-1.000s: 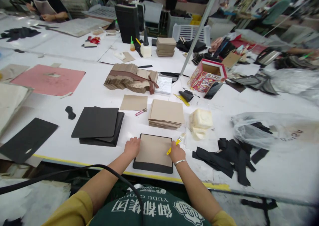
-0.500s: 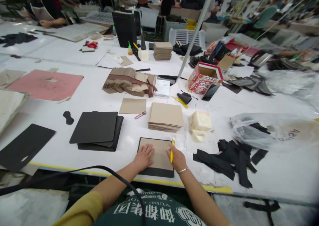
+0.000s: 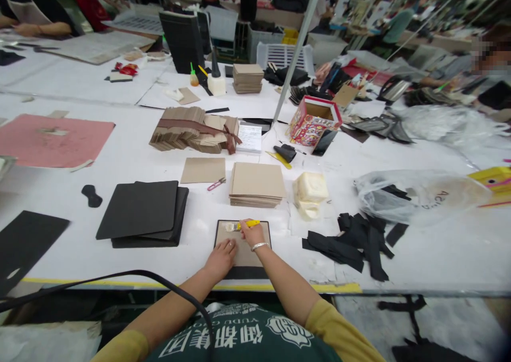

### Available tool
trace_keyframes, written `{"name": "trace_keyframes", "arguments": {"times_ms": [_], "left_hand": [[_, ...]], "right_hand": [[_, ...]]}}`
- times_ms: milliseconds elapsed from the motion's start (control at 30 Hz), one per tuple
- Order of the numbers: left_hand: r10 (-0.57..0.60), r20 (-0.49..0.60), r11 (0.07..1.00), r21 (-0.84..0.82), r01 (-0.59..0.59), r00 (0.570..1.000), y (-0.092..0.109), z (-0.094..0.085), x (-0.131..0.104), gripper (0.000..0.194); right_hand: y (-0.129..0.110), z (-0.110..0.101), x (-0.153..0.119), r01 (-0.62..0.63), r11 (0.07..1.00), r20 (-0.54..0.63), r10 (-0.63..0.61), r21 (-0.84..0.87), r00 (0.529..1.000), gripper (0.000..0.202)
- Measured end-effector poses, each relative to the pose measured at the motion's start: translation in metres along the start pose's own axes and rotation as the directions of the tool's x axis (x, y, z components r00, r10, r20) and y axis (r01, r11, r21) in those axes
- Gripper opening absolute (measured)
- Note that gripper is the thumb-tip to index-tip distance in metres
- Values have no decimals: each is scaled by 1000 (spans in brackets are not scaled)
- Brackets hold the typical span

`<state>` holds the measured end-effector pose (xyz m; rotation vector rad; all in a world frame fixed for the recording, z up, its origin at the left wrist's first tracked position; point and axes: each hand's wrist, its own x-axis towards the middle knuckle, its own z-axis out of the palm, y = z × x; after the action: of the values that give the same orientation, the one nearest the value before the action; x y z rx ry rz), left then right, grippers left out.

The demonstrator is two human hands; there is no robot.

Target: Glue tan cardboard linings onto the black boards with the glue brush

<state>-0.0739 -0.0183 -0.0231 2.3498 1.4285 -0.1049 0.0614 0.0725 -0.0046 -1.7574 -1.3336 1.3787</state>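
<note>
A tan board (image 3: 249, 256) lies on a black sheet (image 3: 247, 272) close to the table's front edge. My left hand (image 3: 222, 259) rests on the board's left part, fingers spread out and holding nothing. In my right hand (image 3: 251, 234) is a yellow-handled brush (image 3: 249, 224), its bristles pointing left onto the board's upper left part. Behind the board stands a stack of tan boards (image 3: 257, 181). An off-white container (image 3: 311, 189) is to the right of that stack. Black sheets (image 3: 139, 207) are piled on the left.
Black strips (image 3: 351, 245) and a clear plastic bag (image 3: 415, 191) lie to the right. Pink snips (image 3: 216, 184) are beside a single tan board (image 3: 203, 170). A black cable (image 3: 159, 279) arches over the front edge near my left arm. A metal pole (image 3: 297, 53) rises beyond the stacks.
The brush has swung from upright at the board's right edge to lying leftward over its upper left. My left hand has shifted slightly down and left, and the camera view has turned right.
</note>
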Motion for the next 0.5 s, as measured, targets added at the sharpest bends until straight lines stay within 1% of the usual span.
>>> {"name": "trace_keyframes", "arguments": {"times_ms": [167, 233, 300, 400, 433, 500], "left_hand": [[1, 17, 1000, 21, -2, 1000, -1, 6, 1, 52], [7, 26, 1000, 23, -7, 1000, -1, 4, 1, 51], [10, 36, 999, 31, -11, 999, 0, 1, 2, 50], [24, 38, 998, 60, -26, 999, 3, -2, 1, 50], [31, 31, 997, 72, -33, 999, 3, -1, 0, 49], [48, 3, 995, 87, -48, 999, 2, 4, -1, 48]], "right_hand": [[24, -73, -8, -55, 998, -165, 50, -25, 985, 31], [29, -93, -11, -58, 998, -190, 52, -26, 980, 32], [31, -105, -13, -46, 999, -197, 41, -23, 980, 32], [32, -113, -22, -24, 1000, -224, 19, -20, 974, 29], [32, -115, -28, 0, 1000, -243, -6, -24, 970, 28], [35, -120, -43, 99, 994, -268, -109, -53, 957, 26]]}}
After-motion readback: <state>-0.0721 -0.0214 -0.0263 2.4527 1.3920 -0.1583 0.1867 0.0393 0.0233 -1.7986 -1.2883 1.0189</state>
